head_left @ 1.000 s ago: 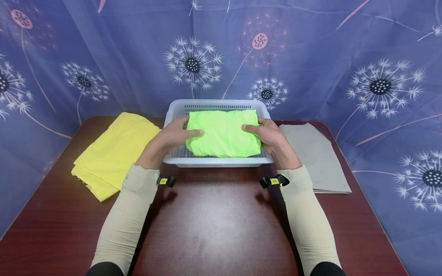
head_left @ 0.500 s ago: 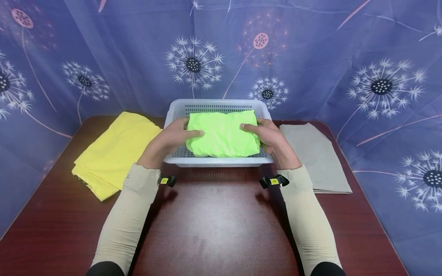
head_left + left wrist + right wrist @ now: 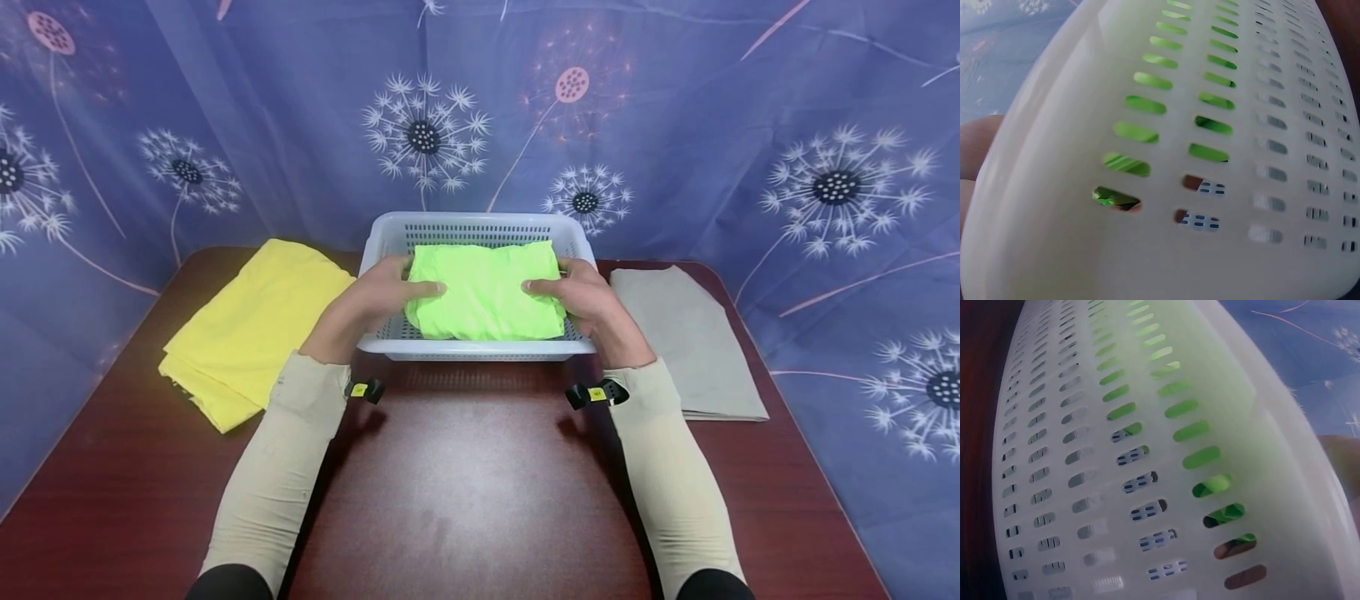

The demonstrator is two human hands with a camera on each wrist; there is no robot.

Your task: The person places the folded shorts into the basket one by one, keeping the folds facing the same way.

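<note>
In the head view, a folded bright green cloth [image 3: 487, 292] is inside a pale grey-white plastic basket [image 3: 465, 350] with slotted walls. My left hand [image 3: 382, 296] grips the cloth's left end, thumb on top and the other fingers out of sight at the side and below. At the opposite end my right hand [image 3: 585, 296] holds it the same way. Both wrist views look at the basket's outer front wall [image 3: 1085, 250]. Green fabric [image 3: 1200, 457] shows through its upper slots, well above the lowest rows. Most of each hand is hidden there behind the wall and rim.
A folded yellow cloth [image 3: 258, 325] lies on the dark red-brown table [image 3: 472, 483] left of the basket. To the right lies a folded grey cloth [image 3: 682, 342]. A blue curtain [image 3: 315, 125] with dandelion prints hangs close behind the table.
Both hands keep their hold at the cloth's ends, nearly still. The cloth's upper right corner has shifted slightly inward. The head view has drifted a little.
</note>
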